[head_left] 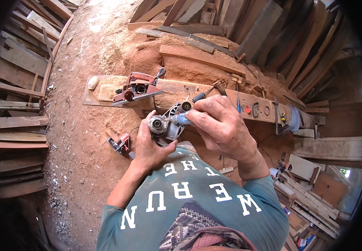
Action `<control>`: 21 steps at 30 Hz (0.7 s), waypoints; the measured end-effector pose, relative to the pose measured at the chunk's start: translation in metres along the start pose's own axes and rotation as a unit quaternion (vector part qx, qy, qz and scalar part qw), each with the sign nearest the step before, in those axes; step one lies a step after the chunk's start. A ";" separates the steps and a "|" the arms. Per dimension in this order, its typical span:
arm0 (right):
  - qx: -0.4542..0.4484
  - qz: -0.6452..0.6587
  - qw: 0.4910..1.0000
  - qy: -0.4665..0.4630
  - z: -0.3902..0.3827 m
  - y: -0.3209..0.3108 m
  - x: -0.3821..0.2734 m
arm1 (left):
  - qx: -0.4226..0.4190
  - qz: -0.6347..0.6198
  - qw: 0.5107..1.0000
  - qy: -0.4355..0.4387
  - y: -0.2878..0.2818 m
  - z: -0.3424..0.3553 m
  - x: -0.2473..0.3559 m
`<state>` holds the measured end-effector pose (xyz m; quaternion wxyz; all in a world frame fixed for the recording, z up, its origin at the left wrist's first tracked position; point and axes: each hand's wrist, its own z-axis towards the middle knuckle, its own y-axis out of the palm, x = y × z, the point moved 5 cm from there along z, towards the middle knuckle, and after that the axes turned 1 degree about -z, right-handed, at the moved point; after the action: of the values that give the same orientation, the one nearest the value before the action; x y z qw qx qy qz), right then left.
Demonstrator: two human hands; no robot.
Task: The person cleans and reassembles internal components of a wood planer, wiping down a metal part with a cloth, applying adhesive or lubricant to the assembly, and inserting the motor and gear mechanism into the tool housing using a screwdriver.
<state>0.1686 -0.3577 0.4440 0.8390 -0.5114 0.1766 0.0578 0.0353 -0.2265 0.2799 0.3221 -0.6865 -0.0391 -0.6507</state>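
My left hand (150, 147) is wrapped round the side of a grey metal power-tool housing (159, 125), thumb and fingers spread about it in front of my chest. Round openings with dark centres show on the housing. My right hand (222, 125) is closed on a slim light-blue piece (180, 119), which lies against the housing; its far end is hidden, so I cannot tell its exact kind. Just beyond, on the bench, lie a hammer (209, 92) with a dark grip and a blue-handled screwdriver (238, 106). A red electric planer (137, 87) rests further left.
The long wooden bench (172, 88) runs across ahead of me. At its right end are a metal clamp (276, 117), a tape measure (283, 119) and blue cord (294, 119). A red power tool (120, 142) sits on the dusty ground. Boards (15, 121) line the left side.
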 end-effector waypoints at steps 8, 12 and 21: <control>-0.032 0.007 0.999 -0.019 0.001 0.009 -0.006 | -0.012 -0.030 0.999 -0.031 0.002 0.000 -0.007; -0.028 0.001 0.999 -0.022 0.002 0.010 -0.005 | -0.007 -0.020 1.000 -0.019 0.000 0.001 -0.005; -0.030 0.011 0.999 -0.018 0.006 0.012 -0.010 | 0.001 -0.028 0.999 -0.015 -0.001 0.002 -0.006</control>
<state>0.1575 -0.3461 0.4394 0.8259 -0.5330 0.1650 0.0815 0.0361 -0.2225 0.2747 0.3035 -0.6944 -0.0636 -0.6494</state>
